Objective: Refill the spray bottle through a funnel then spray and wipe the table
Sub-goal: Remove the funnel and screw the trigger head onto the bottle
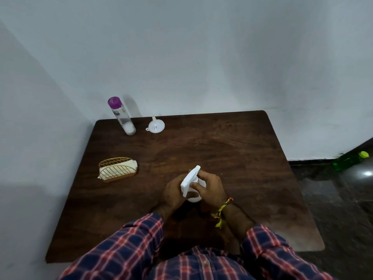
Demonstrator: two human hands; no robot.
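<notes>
Centre of frame, above dark wooden table [232, 150]: white plastic spray bottle [191, 181], left hand [173, 194] curled round its body, right hand [210, 187] gripping its trigger head. Upper left: white funnel [155, 125], upside down, beside clear purple-capped bottle [122, 116].

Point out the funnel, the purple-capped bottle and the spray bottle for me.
funnel [155, 126], head view, on the wide cone.
purple-capped bottle [124, 120], head view, on the clear body.
spray bottle [189, 178], head view, on the white trigger head, between the two hands.
</notes>
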